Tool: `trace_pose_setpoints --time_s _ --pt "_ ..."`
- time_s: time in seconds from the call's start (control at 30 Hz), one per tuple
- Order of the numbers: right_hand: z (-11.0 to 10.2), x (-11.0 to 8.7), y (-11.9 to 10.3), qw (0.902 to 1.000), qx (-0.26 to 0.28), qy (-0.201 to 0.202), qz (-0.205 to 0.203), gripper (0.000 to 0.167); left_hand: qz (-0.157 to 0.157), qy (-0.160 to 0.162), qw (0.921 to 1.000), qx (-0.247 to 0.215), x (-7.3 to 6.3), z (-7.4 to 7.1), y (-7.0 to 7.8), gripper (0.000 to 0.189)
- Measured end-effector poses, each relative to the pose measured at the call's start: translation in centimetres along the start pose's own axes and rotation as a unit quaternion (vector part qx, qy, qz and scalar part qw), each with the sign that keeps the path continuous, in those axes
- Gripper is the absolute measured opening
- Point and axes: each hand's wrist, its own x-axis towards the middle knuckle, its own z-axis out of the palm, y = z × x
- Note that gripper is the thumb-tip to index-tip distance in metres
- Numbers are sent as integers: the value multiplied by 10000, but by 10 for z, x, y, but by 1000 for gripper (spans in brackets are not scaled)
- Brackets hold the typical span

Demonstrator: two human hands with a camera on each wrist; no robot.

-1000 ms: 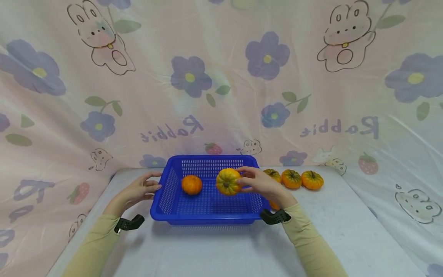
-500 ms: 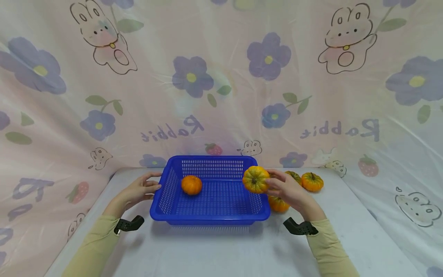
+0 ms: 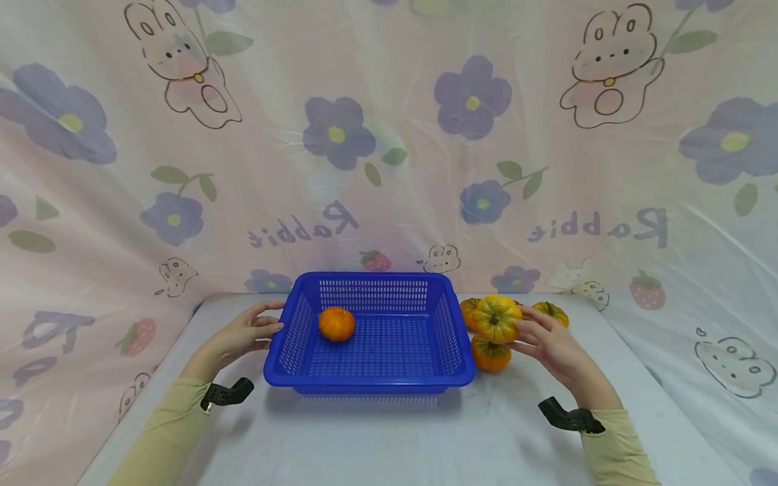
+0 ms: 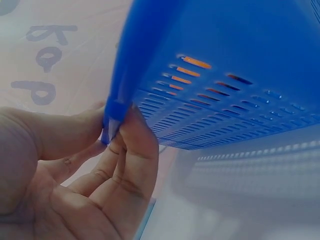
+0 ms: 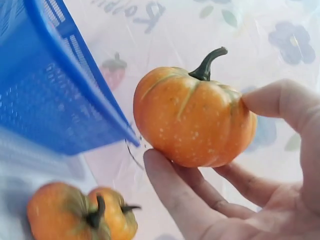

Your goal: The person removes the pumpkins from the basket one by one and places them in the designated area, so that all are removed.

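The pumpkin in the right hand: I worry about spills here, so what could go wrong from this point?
The right hand holds the pumpkin in the air with only thumb and fingers, so it might slip. It hangs just above other pumpkins on the table; a drop could set them rolling. The basket rim is close beside it, so a swing back could clip it, though the left hand grips the far rim.

Before you stands a pale table [image 3: 377,439]. On it rest a blue basket [image 3: 365,381] and small pumpkins [image 3: 491,356] beside it.
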Motion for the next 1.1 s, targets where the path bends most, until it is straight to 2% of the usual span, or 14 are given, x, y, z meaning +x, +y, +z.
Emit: trace_pose_setpoints --time_s 0.17,0.47,0.83,1.1 --pt "-15 -7 8 9995 297 142 -4 68 -17 12 10000 47 0 0 -1 61" --pt "-35 -16 27 9970 354 505 461 75 48 -30 9999 97 0 0 1 60" --pt "-59 -18 50 9945 525 465 777 76 -12 44 9998 187 -2 -1 2 59" --pt "-69 -13 67 9932 333 465 1016 75 19 11 10000 92 -1 -1 1 61"
